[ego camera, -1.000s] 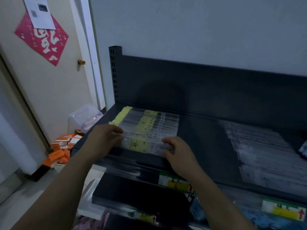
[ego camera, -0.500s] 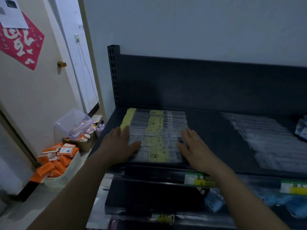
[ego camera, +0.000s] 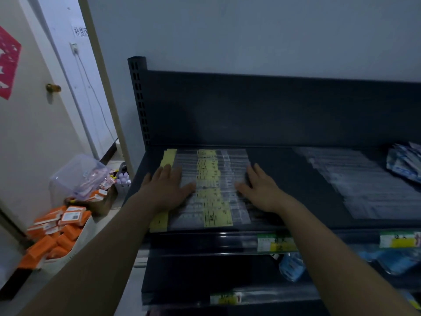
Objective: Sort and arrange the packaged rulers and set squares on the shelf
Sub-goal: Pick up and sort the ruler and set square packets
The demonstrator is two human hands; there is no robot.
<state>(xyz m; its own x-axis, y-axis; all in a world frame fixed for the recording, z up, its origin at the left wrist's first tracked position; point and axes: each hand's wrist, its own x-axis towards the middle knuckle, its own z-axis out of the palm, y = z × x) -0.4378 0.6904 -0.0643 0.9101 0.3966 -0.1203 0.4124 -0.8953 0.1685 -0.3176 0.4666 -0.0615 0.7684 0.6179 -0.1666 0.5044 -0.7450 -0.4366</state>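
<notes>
dim stockroom corner, grey wall behind a dark metal shelf (ego camera: pixel 284 174) with a perforated upright post at its far left. left fingers (ego camera: pixel 167 173) are straight and close together, flat on the left part of the packaged rulers (ego camera: pixel 211 179), thumb splayed right onto the clear sleeves. right fingers (ego camera: pixel 251 173) are straight too, a little apart, flat on the right edge of the same pile, thumb pointing left. nothing gripped or pinched, both palms down. left hand (ego camera: pixel 167 192) and right hand (ego camera: pixel 262 192) sit either side of the yellow label strip running near to far down the middle of the pile. both forearms bare, coming in from the near edge.

the packaged rulers lie overlapped in a row from the shelf's near lip to its back panel, on the shelf's left half, with yellow card ends showing along their left side. well apart to the right on the same shelf lies a second spread of clear packs (ego camera: pixel 369 185), blurred, print unreadable. blue packets (ego camera: pixel 404 164) at the far right edge. green and yellow price labels (ego camera: pixel 276 244) on the front rail. lower blue packs (ego camera: pixel 292 266) on the shelf beneath.

left of the shelf: door (ego camera: pixel 29 137) with brass knob (ego camera: pixel 53 88) and a pink-red paper (ego camera: pixel 8 62) on it. on the floor, orange boxes (ego camera: pixel 57 231) in a white bin, and a clear plastic tub (ego camera: pixel 77 172) just beyond them.
</notes>
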